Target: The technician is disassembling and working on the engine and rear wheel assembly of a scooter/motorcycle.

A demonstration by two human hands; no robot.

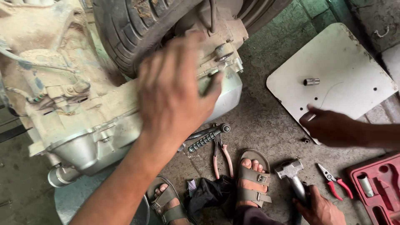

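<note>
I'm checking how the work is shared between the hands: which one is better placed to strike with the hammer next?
Probably the right. The right hand already has its grip around the handle of the hammer, low by the floor. The left hand lies spread on the engine casing and holds no tool.

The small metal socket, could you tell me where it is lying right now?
In the head view, the small metal socket lies at upper right on the white panel, above another person's hand.

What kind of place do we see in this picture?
Probably a small vehicle repair workshop: a dusty engine casing beside a tyre, pliers and a hammer on the concrete floor, and a red socket case.
</note>
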